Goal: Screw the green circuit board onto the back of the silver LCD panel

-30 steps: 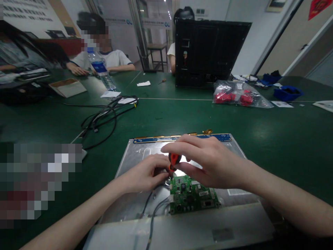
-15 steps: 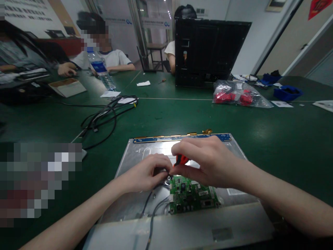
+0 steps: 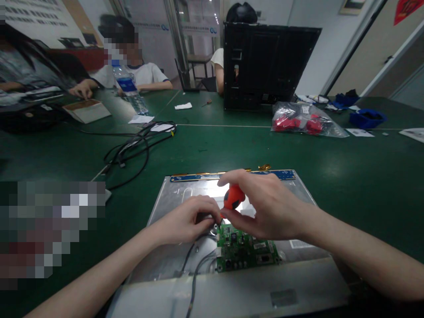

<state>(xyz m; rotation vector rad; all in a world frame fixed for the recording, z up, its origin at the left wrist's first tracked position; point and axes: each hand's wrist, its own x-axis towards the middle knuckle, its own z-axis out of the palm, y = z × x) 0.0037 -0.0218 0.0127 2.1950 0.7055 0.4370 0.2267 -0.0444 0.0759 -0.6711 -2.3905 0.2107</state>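
A metal display panel (image 3: 165, 260) lies on the green table, with a green circuit board (image 3: 243, 251) on it and a blue strip board (image 3: 195, 177) along its far edge. My right hand (image 3: 268, 201) is around a red and black screwdriver handle (image 3: 233, 197), thumb below and index finger arched above it. The driver's tip is hidden by my fingers. My left hand (image 3: 195, 218) has its fingertips pinched at the board's upper left corner, beside the driver; whatever they hold is too small to make out. Dark wires (image 3: 195, 276) run down from the board's left side.
Coiled black cables (image 3: 144, 141) lie at the left, near a water bottle (image 3: 129, 90) and an open box (image 3: 86, 111). A black monitor (image 3: 268, 66) stands across the table beside a plastic bag of red parts (image 3: 306, 121). Several people sit around the far side.
My right hand's fingers have opened away from the screwdriver handle, showing more of its red end. My left hand has barely moved. The hand of a person at the left has shifted towards the box.
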